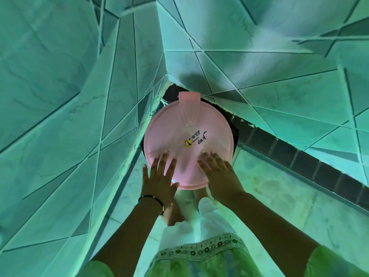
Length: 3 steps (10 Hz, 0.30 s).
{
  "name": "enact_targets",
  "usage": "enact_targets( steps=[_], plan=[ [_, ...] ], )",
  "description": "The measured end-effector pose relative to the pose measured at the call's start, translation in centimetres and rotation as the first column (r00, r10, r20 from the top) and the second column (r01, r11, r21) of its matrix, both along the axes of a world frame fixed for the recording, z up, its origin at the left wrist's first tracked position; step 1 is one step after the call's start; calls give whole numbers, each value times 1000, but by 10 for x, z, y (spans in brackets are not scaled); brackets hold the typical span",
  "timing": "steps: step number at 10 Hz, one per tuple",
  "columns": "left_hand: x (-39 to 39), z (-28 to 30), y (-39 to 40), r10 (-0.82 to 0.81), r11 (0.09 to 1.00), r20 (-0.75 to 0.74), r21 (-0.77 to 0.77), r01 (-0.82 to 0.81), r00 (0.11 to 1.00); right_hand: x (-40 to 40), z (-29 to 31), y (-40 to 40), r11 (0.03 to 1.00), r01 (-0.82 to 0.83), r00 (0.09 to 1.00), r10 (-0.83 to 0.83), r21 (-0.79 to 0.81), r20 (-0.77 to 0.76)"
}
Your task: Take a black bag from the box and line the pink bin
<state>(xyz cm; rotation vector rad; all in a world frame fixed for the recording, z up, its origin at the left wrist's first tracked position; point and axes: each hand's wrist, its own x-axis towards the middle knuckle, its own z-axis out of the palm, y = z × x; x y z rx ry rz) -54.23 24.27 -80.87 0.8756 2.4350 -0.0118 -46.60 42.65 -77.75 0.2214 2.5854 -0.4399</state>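
At frame centre, a pink bin lid (pixel 188 144) is covering the pink bin (pixel 235 134) in a tiled corner. The left hand (pixel 159 176) and right hand (pixel 217 172) are pressing it flat, fingers spread, probably seating it. Black bag edge (pixel 229 110) is showing beneath.

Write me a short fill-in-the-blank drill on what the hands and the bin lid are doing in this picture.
1. Both hands, the left hand and the right hand, rest flat on the ____ lid of the bin.
2. The small round sticker near the lid's middle is ____.
3. The bracelet sits on the ____ wrist.
4. The bin stands in a ____ of the tiled walls.

Missing words: pink; yellow; left; corner
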Motion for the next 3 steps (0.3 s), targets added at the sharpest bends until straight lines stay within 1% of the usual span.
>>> enact_targets(
  steps=[1, 2, 3],
  plan=[
    [-2, 45, 9, 201, 972, 211, 76, -221, 957, 3, 55, 8, 971, 193, 977, -176, -140, 120],
    [2, 117, 13, 387, 828, 533, 158, -537, 753, 25, 126, 7, 911, 336, 941, -315, -240, 122],
    [10, 189, 5, 359, 749, 590, 280, -600, 723, 62, 185, 0, 846, 462, 876, -482, -266, -13]
  ],
)
